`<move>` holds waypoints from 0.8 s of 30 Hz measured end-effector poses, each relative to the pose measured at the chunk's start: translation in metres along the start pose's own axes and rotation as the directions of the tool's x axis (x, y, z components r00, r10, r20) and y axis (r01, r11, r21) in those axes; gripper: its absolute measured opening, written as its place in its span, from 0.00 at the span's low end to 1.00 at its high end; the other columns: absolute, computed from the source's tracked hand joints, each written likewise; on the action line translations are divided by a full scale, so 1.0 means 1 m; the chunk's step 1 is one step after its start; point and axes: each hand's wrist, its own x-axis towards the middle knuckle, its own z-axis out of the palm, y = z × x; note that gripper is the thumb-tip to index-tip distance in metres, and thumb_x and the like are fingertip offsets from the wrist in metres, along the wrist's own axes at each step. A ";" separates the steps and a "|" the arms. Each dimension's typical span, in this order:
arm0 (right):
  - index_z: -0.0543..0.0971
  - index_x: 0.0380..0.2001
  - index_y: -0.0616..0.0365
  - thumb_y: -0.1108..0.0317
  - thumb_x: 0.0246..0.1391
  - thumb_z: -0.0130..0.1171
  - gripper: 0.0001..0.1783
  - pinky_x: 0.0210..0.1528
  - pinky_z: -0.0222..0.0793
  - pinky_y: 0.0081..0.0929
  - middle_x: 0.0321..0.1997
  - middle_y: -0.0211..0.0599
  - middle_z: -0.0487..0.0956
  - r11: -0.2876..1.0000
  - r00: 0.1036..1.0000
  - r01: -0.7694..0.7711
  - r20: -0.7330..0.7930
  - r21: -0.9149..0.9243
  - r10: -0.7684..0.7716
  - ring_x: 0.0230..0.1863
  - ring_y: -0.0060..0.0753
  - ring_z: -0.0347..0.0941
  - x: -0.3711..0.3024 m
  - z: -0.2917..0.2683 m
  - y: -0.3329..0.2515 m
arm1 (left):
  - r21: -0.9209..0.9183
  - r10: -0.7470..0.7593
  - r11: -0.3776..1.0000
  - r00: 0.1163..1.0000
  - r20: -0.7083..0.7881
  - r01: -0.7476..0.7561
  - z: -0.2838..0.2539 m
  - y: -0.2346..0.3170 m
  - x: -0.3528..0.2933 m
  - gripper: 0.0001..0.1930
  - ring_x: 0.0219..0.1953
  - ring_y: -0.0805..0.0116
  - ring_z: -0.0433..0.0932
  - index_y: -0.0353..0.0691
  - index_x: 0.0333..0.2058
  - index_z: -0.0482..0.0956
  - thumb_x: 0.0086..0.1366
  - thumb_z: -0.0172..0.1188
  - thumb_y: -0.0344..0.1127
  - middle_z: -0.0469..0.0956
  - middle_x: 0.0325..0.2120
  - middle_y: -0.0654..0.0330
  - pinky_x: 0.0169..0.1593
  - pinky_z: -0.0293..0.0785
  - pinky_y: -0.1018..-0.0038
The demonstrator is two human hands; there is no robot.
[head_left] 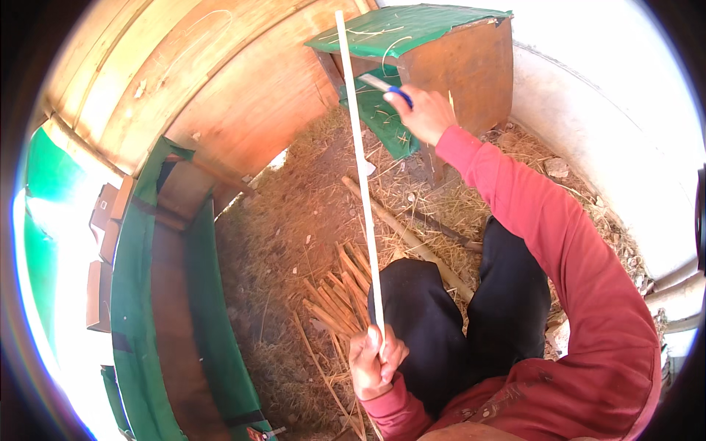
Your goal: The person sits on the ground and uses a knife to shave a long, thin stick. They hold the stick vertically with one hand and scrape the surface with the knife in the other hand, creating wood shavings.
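Observation:
My left hand (379, 360) is closed around the lower part of a long, thin, pale wooden stick (360, 158). The stick rises almost straight up past my knee, leaning a little to the left at its top. Farther off, my right hand (426, 114) grips a knife (376, 81) with a blue handle. Its blade points up and left toward the stick; whether the two touch, I cannot tell.
A wooden cabinet (460, 73) with a green cover stands at the back. A green-covered wooden bench (173, 294) runs along the left. Split wood sticks (334, 298) and a round pole (412, 239) lie on the straw-strewn dirt floor (294, 213).

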 end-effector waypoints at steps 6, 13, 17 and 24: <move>0.77 0.33 0.56 0.39 0.57 0.52 0.27 0.29 0.69 0.29 0.21 0.33 0.71 0.949 0.974 -0.038 0.225 0.314 -0.036 0.23 0.28 0.71 -0.005 -0.005 -0.008 | 0.030 0.068 0.998 0.958 -0.278 -0.062 -0.015 0.000 -0.023 0.26 0.04 0.79 0.52 0.35 0.20 0.68 0.73 0.41 0.48 0.59 0.05 0.65 0.10 0.45 0.80; 0.78 0.33 0.56 0.53 0.59 0.58 0.16 0.21 0.60 0.19 0.17 0.21 0.69 0.535 0.763 -0.328 0.552 0.779 -0.336 0.17 0.14 0.63 -0.062 -0.020 -0.094 | 0.235 0.062 0.972 0.927 -0.370 0.029 0.002 -0.008 -0.014 0.24 0.04 0.81 0.53 0.37 0.21 0.70 0.72 0.44 0.49 0.61 0.06 0.66 0.09 0.47 0.82; 0.77 0.28 0.60 0.60 0.59 0.58 0.13 0.21 0.59 0.20 0.14 0.24 0.71 0.556 0.775 -0.303 0.540 0.774 -0.328 0.16 0.15 0.63 -0.060 -0.006 -0.084 | 0.382 0.054 0.917 0.910 -0.412 0.118 0.005 -0.011 -0.013 0.24 0.05 0.81 0.54 0.39 0.21 0.71 0.72 0.44 0.49 0.60 0.06 0.67 0.09 0.48 0.83; 0.76 0.26 0.59 0.63 0.59 0.56 0.12 0.21 0.59 0.20 0.15 0.25 0.71 0.510 0.806 -0.336 0.522 0.792 -0.279 0.17 0.16 0.64 -0.061 0.001 -0.083 | 0.427 0.104 0.894 0.865 -0.491 0.135 0.000 -0.012 -0.016 0.25 0.05 0.81 0.53 0.38 0.21 0.70 0.72 0.44 0.50 0.60 0.06 0.67 0.09 0.47 0.83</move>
